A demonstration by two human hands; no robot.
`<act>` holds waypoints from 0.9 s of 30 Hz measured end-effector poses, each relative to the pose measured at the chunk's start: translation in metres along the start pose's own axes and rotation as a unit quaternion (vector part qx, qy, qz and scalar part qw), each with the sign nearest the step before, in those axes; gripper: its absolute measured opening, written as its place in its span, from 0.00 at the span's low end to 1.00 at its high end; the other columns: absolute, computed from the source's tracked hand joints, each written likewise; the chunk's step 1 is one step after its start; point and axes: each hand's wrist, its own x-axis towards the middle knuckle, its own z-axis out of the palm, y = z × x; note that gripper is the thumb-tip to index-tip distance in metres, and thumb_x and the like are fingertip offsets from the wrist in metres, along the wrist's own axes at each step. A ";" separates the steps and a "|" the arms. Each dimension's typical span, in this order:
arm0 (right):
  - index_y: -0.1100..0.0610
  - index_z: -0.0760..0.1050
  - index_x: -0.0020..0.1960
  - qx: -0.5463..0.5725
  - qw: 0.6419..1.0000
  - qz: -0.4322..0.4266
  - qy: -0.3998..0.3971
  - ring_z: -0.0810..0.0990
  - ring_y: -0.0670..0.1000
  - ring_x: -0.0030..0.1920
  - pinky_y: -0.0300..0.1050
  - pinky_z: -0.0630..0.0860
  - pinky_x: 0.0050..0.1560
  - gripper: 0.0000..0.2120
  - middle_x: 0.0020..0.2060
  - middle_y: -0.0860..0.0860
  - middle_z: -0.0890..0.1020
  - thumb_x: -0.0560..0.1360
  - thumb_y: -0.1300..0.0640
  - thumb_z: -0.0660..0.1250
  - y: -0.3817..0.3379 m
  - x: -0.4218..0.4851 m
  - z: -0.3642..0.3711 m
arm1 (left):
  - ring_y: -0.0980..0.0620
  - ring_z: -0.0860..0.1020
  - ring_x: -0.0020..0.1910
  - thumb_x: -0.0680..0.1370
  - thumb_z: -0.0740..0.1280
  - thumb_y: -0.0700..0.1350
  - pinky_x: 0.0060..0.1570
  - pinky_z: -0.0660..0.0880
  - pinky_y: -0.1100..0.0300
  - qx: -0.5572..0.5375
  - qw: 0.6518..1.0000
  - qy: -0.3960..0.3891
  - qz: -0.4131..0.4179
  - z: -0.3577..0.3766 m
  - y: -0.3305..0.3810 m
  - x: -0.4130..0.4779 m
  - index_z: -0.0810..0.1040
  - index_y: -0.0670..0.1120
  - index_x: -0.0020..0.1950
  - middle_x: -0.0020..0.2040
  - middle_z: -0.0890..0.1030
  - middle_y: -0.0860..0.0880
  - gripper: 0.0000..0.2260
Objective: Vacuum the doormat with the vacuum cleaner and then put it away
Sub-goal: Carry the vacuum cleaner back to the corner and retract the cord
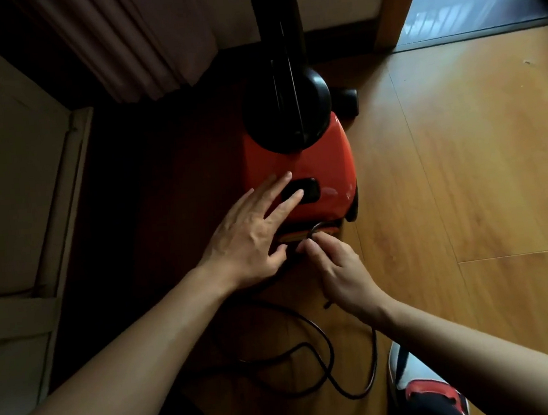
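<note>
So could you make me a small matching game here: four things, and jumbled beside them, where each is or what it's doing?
Things:
1. left hand
2. right hand
3. power cord
4. shoe

Places or states:
A. lies in loops on the wooden floor
B. pinches the cord at the rear of the vacuum cleaner
C. bottom right of the view
D. fingers straight on the red body, one on the black button

Pairs: 1-D, 2-B, 3-A, 4-C

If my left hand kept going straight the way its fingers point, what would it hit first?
The black button on the orange vacuum cleaner; one fingertip of the left hand seems to be on it now, though contact is unclear.
</note>
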 end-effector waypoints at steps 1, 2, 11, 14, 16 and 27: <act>0.56 0.79 0.52 -0.001 1.000 -0.008 -0.006 0.80 0.49 0.44 0.50 0.76 0.45 0.12 0.43 0.49 0.82 0.86 0.54 0.59 -0.003 0.002 0.004 | 0.54 0.47 0.80 0.75 0.69 0.52 0.79 0.52 0.53 -0.017 1.000 0.005 0.000 -0.002 -0.001 0.001 0.52 0.52 0.81 0.82 0.46 0.54 0.39; 0.57 0.79 0.52 0.004 1.000 -0.007 -0.017 0.80 0.50 0.43 0.49 0.75 0.44 0.12 0.42 0.50 0.82 0.86 0.55 0.58 -0.005 0.005 0.010 | 0.55 0.49 0.80 0.75 0.69 0.49 0.78 0.54 0.54 -0.037 0.999 0.011 -0.002 -0.004 -0.002 0.002 0.53 0.51 0.81 0.82 0.49 0.54 0.39; 0.56 0.80 0.50 0.102 0.963 0.243 -0.051 0.84 0.50 0.40 0.45 0.79 0.39 0.13 0.43 0.53 0.85 0.85 0.52 0.60 -0.004 0.030 0.068 | 0.59 0.49 0.80 0.76 0.66 0.39 0.76 0.54 0.58 -0.068 0.998 0.014 0.004 -0.006 -0.012 0.002 0.54 0.48 0.81 0.81 0.51 0.55 0.37; 0.60 0.78 0.49 0.103 0.929 0.351 -0.056 0.77 0.49 0.33 0.41 0.72 0.33 0.12 0.37 0.53 0.79 0.85 0.54 0.60 0.022 0.042 0.064 | 0.59 0.49 0.80 0.74 0.66 0.35 0.76 0.53 0.60 -0.072 0.997 0.021 0.008 -0.003 -0.014 0.002 0.54 0.48 0.81 0.81 0.52 0.55 0.38; 0.61 0.76 0.50 0.058 0.927 0.368 -0.039 0.75 0.49 0.34 0.41 0.70 0.34 0.13 0.37 0.54 0.77 0.85 0.52 0.61 0.035 0.048 0.048 | 0.59 0.48 0.80 0.74 0.65 0.34 0.77 0.53 0.59 -0.076 0.997 0.023 0.009 -0.001 -0.015 0.002 0.54 0.48 0.81 0.81 0.52 0.55 0.38; 0.61 0.79 0.56 0.122 0.939 0.319 -0.050 0.66 0.44 0.27 0.38 0.62 0.27 0.07 0.31 0.47 0.72 0.83 0.60 0.64 0.042 0.041 -0.054 | 0.57 0.51 0.80 0.72 0.67 0.32 0.77 0.61 0.51 -0.066 0.997 0.045 0.022 0.004 -0.018 0.001 0.56 0.47 0.81 0.81 0.54 0.54 0.39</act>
